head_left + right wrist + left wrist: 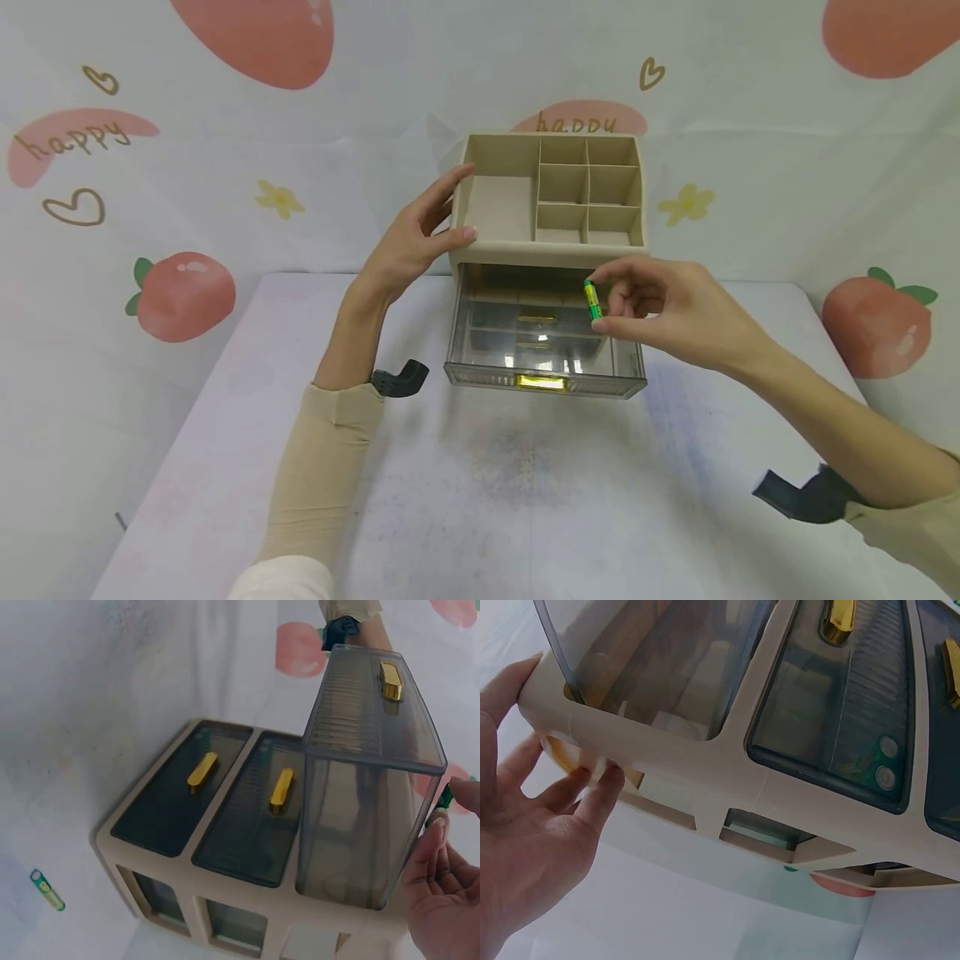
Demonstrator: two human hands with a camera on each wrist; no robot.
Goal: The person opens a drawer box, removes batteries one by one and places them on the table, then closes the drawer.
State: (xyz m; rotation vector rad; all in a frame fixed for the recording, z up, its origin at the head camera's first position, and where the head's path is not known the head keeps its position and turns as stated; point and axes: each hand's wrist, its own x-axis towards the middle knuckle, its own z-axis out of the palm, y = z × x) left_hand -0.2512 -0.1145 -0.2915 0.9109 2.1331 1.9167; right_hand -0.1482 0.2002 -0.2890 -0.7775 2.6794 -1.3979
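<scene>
A beige organizer [551, 253] has its clear top drawer [480, 372] pulled out. My left hand [401, 246] grips the organizer's left side, thumb at the front rim; in the left wrist view the hand [544, 817] has fingers against the side wall. Over the right part of the drawer, my right hand [675, 312] pinches a green and yellow battery [593, 300] between thumb and index finger. The right wrist view shows the hand [446, 892] beside the drawer, with the battery [444, 798] partly hidden.
Another green battery [47, 890] lies on the table. Round silver ends [886, 778] show through a closed lower drawer. Open compartments [562, 183] top the organizer, and a patterned cloth [390, 75] hangs behind it.
</scene>
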